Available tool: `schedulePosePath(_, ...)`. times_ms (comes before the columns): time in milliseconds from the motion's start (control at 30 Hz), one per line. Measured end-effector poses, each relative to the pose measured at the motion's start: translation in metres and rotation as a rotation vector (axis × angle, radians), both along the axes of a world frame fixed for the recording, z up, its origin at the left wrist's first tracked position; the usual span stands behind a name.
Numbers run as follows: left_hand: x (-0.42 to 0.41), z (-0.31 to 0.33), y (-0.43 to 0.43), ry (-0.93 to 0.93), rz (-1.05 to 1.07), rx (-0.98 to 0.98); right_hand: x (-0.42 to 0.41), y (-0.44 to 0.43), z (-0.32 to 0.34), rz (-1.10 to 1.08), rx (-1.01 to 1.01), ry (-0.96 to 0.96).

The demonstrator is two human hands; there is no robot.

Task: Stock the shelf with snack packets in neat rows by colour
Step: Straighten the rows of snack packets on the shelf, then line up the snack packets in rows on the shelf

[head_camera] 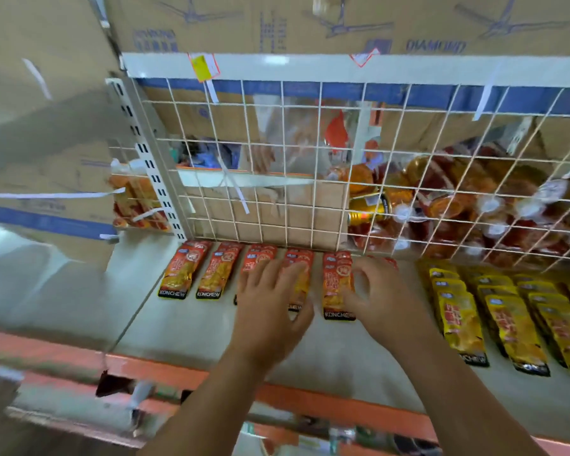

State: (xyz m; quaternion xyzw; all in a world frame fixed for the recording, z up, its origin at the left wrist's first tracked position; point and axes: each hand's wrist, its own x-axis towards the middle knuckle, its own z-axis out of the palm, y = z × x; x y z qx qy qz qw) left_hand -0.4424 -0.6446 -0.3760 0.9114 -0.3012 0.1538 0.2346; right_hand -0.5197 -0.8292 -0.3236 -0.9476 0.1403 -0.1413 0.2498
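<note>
Several stacks of orange KONCHEW snack packets point(178, 274) lie side by side on the grey shelf point(185, 330), against the wire back grid. My left hand point(270, 307) lies flat with straight fingers on the third and fourth orange stacks. Just to its right, my right hand point(375, 297) has its fingers curled at the right edge of the fifth orange stack point(334, 284); a further orange packet is mostly hidden behind it. Yellow packets point(461, 320) lie in overlapping rows on the right of the shelf.
A white wire grid point(277, 179) closes the back of the shelf; behind it are cardboard boxes and a heap of red and gold snack bags point(458, 205). An orange rail point(310, 399) runs along the shelf's front edge. Bare shelf lies left of the orange stacks.
</note>
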Motion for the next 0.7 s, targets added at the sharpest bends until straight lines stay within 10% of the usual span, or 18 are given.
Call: schedulePosePath(700, 0.025, 0.29, 0.309, -0.507, 0.412, -0.093, 0.093, 0.273, 0.249, 0.528, -0.082, -0.508)
